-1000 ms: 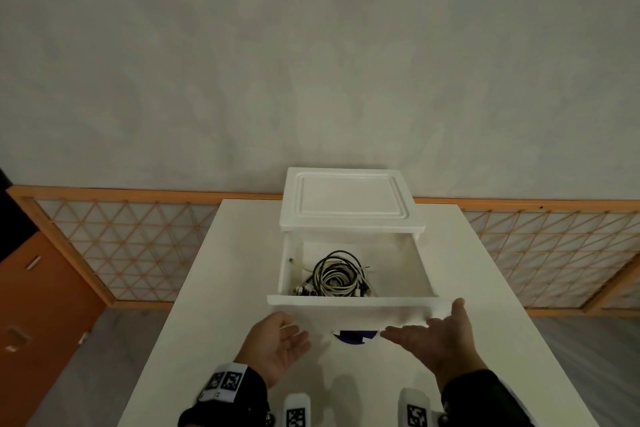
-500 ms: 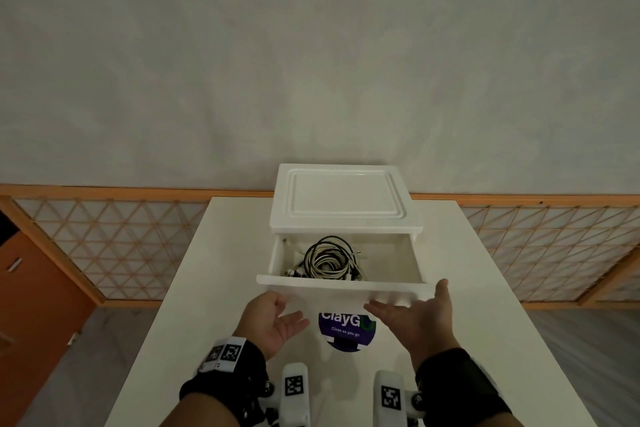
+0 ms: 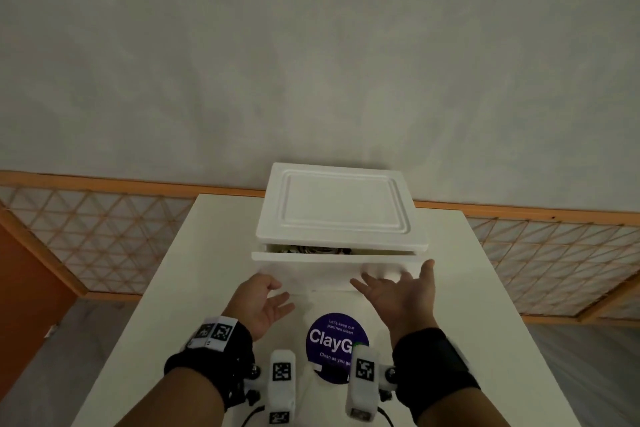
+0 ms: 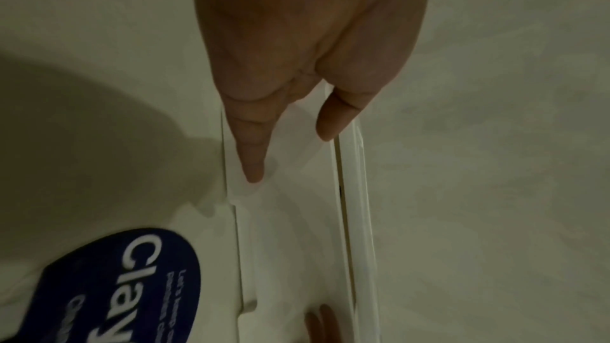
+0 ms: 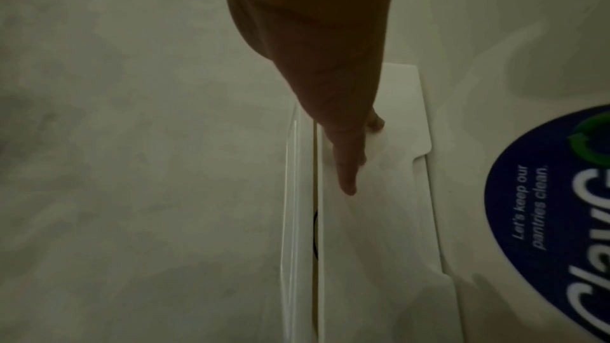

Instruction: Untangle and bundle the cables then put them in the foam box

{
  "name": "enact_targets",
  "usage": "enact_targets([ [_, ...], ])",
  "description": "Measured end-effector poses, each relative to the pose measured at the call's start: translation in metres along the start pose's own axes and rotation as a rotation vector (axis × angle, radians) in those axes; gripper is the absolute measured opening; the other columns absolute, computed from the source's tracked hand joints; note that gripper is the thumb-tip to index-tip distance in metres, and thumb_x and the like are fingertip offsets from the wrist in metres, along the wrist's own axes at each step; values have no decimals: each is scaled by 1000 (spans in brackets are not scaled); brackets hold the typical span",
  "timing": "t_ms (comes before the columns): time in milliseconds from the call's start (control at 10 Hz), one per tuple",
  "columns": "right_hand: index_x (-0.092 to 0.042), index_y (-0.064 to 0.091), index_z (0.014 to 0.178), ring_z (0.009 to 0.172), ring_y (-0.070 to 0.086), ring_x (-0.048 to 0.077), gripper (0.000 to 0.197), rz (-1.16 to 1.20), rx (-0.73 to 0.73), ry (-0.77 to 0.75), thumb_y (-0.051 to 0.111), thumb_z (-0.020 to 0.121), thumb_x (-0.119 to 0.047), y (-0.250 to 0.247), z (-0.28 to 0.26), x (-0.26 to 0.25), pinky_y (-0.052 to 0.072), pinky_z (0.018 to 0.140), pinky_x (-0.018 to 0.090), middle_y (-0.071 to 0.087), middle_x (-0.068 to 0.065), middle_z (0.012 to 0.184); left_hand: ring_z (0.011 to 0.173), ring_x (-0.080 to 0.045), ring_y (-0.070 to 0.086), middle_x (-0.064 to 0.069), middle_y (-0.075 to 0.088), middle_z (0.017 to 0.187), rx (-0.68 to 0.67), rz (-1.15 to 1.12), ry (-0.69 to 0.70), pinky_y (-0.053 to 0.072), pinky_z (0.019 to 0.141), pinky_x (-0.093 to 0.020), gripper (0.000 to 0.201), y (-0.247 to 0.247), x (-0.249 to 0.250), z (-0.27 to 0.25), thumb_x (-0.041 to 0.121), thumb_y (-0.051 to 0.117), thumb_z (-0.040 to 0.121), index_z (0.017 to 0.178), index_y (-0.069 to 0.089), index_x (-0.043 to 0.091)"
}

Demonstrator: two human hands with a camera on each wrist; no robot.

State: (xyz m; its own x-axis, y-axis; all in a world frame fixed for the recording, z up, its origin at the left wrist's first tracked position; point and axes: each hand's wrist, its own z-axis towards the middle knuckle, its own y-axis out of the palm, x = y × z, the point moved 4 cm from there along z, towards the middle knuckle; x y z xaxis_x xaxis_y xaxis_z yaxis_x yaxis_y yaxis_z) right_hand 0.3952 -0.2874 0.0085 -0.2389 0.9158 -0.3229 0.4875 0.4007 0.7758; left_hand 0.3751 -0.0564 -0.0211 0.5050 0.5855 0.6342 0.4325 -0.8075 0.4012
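Observation:
The white foam box stands on the white table, its lid covering nearly all of it. Through a narrow slit under the lid's front edge a bit of the coiled cables shows. Both hands are open with straight fingers at the box's front wall. My right hand has its fingertips against that wall. My left hand is just in front of the wall's left part; whether it touches cannot be told. Neither hand holds anything.
A round blue sticker lies on the table between my wrists. Behind the table runs an orange-framed lattice screen below a grey wall. An orange cabinet stands at the left.
The box has slid away from me, uncovering the blue sticker. The wide opening that showed the cable coil has shrunk to a slit under the lid. Both hands followed the front wall.

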Motion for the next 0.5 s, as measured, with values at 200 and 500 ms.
enact_targets([
  [200, -28, -6, 151, 137, 26, 50, 102, -146, -76, -15, 44, 77, -79, 15, 32, -8, 26, 108, 64, 4, 19, 158, 75, -21, 48, -9, 44, 80, 47, 132, 43, 51, 80, -44, 19, 20, 25, 35, -10, 41, 84, 79, 50, 6],
  [500, -35, 1, 150, 141, 28, 36, 89, -378, -34, -61, 40, 81, -77, 1, 0, 0, 27, 113, 53, 7, 4, 160, 138, -39, 31, -18, 31, 150, 55, 366, 145, 35, 104, -54, 69, 9, 20, 4, 4, 52, 84, 148, 26, 13],
])
